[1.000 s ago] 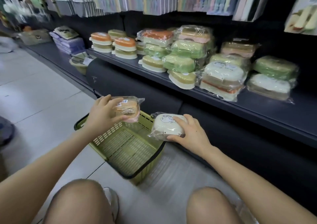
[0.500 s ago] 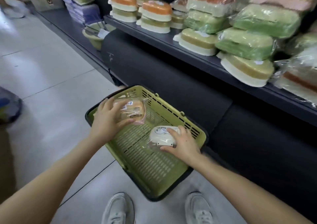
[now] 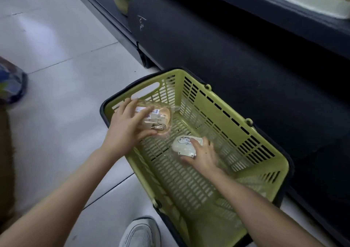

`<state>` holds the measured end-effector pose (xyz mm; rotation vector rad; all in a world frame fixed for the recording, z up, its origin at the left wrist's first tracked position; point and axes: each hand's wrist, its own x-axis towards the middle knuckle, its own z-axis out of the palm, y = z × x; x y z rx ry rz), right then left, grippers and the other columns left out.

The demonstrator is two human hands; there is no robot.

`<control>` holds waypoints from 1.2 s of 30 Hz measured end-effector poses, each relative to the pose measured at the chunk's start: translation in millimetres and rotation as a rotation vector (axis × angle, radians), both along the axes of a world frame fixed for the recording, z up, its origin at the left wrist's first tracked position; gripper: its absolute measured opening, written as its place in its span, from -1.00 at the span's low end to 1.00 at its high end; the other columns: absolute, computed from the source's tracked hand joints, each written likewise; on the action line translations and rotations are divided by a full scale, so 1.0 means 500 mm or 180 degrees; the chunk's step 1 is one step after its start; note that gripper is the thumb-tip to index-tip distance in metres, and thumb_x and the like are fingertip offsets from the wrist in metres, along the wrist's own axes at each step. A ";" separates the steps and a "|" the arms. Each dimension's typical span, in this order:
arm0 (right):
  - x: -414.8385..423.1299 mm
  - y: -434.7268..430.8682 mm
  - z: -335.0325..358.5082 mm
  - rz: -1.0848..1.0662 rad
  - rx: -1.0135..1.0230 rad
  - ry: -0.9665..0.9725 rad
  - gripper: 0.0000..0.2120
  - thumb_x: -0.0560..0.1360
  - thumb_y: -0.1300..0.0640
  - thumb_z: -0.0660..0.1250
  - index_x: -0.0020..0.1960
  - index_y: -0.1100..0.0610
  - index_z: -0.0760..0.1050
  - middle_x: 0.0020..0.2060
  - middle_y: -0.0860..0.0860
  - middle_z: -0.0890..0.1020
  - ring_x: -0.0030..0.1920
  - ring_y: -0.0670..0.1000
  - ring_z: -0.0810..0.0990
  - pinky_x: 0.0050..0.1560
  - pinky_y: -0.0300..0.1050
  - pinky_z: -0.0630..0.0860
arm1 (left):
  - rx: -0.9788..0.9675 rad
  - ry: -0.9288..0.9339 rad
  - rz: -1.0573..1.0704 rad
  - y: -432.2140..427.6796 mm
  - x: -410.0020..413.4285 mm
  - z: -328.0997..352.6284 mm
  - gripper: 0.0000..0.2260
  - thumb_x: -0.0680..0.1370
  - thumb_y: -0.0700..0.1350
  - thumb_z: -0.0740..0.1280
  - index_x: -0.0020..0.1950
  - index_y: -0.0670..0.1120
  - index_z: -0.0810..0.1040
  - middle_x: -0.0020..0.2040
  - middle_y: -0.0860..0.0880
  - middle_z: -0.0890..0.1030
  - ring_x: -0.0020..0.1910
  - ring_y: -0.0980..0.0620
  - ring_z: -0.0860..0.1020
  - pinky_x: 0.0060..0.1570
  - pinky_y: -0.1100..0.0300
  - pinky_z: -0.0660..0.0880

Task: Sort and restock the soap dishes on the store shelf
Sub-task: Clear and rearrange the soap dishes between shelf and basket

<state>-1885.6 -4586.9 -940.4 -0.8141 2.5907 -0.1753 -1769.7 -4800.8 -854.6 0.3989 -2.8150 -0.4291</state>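
A green basket with a black rim stands on the tiled floor, close against the dark base of the shelf. The left hand grips a tan soap dish wrapped in clear plastic, fingers curled over its top and thumb under its near side. It holds the dish at the basket's far left corner, about level with the rim. The right hand is down inside the basket, fingers and thumb curled round a white soap dish, also in clear wrap, low over the slotted bottom near the middle. The two dishes are apart, the tan one higher and to the left. A grey shoe shows at the basket's near left corner.
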 end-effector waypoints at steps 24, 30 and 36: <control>0.055 -0.193 -0.103 -0.0269 -0.0937 -0.1087 -0.17 0.35 -0.18 0.50 0.49 0.05 0.25 0.36 0.11 0.39 0.32 0.15 0.40 0.30 0.00 0.40 | 0.0608 0.0517 0.0589 -0.013 0.003 -0.025 -0.33 0.34 0.33 0.29 0.35 0.01 0.50 0.39 -0.27 0.38 0.38 -0.32 0.31 0.32 -0.18 0.25; 0.036 -0.149 -0.090 -0.0686 -0.1736 -0.2057 -0.50 0.53 0.16 0.36 0.45 0.09 0.35 0.34 0.07 0.48 0.18 0.01 0.52 0.17 -0.10 0.50 | 0.0595 0.0428 0.0577 -0.015 0.007 -0.026 -0.34 0.35 0.33 0.26 0.35 0.01 0.50 0.39 -0.28 0.39 0.38 -0.34 0.31 0.31 -0.20 0.26; -0.024 -0.094 0.090 -0.1557 -0.3014 -0.3165 -0.43 0.57 -0.13 0.17 0.51 0.06 0.23 0.39 0.11 0.40 0.24 0.15 0.51 0.12 0.07 0.59 | 0.0445 0.0258 0.0332 -0.010 0.008 -0.024 -0.35 0.34 0.32 0.33 0.35 0.02 0.48 0.40 -0.27 0.38 0.40 -0.35 0.27 0.29 -0.28 0.27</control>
